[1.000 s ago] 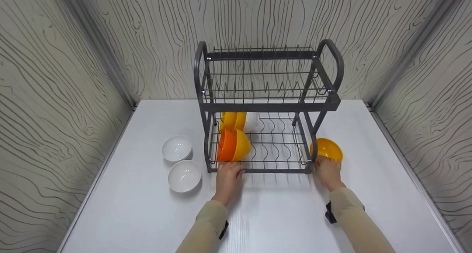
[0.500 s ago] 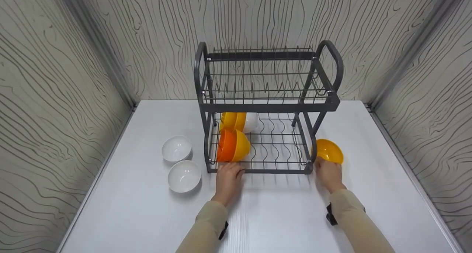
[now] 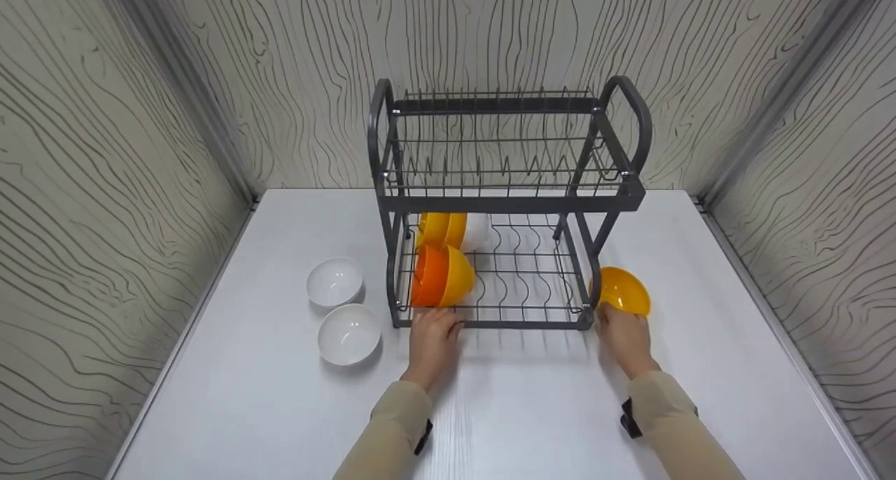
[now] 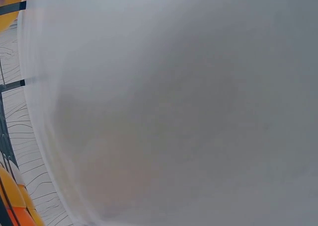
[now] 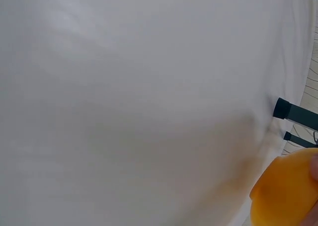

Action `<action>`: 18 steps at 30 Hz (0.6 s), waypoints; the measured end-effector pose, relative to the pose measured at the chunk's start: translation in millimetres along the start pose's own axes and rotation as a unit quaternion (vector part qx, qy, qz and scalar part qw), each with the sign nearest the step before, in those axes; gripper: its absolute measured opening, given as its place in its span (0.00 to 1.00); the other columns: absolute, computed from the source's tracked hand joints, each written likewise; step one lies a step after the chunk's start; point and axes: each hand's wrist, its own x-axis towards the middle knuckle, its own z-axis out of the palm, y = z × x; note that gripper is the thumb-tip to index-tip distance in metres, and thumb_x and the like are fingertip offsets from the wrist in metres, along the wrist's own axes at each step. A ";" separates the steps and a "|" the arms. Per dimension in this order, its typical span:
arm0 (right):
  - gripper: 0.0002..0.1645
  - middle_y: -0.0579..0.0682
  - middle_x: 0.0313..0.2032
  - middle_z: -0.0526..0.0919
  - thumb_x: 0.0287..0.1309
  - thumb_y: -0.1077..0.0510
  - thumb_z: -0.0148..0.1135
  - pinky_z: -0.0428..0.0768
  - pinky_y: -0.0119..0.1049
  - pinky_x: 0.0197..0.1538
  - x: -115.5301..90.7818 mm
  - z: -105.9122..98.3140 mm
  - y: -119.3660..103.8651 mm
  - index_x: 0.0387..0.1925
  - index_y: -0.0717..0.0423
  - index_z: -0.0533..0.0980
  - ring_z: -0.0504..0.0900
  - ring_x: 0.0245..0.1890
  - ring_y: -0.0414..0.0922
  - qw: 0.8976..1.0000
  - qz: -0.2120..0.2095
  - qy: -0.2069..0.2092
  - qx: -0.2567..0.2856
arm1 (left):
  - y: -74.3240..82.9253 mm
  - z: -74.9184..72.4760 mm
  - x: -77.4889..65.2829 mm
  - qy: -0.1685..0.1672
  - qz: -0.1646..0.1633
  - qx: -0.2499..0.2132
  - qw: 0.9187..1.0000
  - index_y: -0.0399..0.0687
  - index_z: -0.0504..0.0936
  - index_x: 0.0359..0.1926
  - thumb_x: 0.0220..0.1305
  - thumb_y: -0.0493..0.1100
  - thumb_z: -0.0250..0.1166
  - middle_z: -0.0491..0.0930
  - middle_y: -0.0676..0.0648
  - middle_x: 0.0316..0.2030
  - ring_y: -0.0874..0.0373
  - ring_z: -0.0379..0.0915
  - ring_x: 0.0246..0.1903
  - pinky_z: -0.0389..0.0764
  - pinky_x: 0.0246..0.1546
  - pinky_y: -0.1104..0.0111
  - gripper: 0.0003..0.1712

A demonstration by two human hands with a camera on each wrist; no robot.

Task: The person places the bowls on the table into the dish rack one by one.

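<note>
By the right side of the dark dish rack [image 3: 525,324], my right hand [image 3: 628,336] pinches the near rim of a yellow bowl [image 3: 626,291]. That bowl [image 5: 283,191] also shows at the lower right of the right wrist view, with fingertips [image 5: 314,167] against it. My left hand [image 3: 432,343] grips the rack's front rail near its left end, fingers laid over the bar. Just behind those fingers an orange bowl [image 3: 430,277] and a yellow bowl [image 3: 458,277] stand on edge, nested, on the lower tier. The left hand is outside its own wrist view.
Two white bowls [image 3: 335,283] [image 3: 350,334] sit upright on the white table [image 3: 532,410], left of the rack. Farther back on the lower tier are more yellow bowls [image 3: 442,229] and a white bowl [image 3: 477,231]. Patterned walls [image 3: 294,81] enclose the table.
My right hand and the yellow bowl have shifted slightly toward me. The left hand stays on the rack's rail, and the bowls on the rack have not visibly moved.
</note>
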 end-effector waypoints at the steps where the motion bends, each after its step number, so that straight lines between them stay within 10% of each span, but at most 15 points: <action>1: 0.11 0.61 0.34 0.83 0.61 0.60 0.53 0.70 0.56 0.49 -1.8 -0.5 -1.4 0.39 0.64 0.77 0.76 0.35 0.58 1.000 -0.002 0.005 -0.001 | 0.1 -0.2 -0.1 0.001 0.000 0.000 1.000 0.52 0.85 0.33 0.57 0.43 0.64 0.83 0.56 0.30 0.60 0.76 0.35 0.72 0.41 0.66 0.04; 18: 0.10 0.60 0.25 0.81 0.56 0.59 0.60 0.72 0.53 0.45 -20.1 -17.2 -9.2 0.32 0.65 0.77 0.73 0.30 0.55 0.997 0.008 0.074 0.036 | -2.7 2.0 -0.6 0.016 0.012 -0.003 1.000 0.52 0.86 0.33 0.56 0.42 0.65 0.83 0.56 0.29 0.60 0.77 0.34 0.71 0.41 0.66 0.04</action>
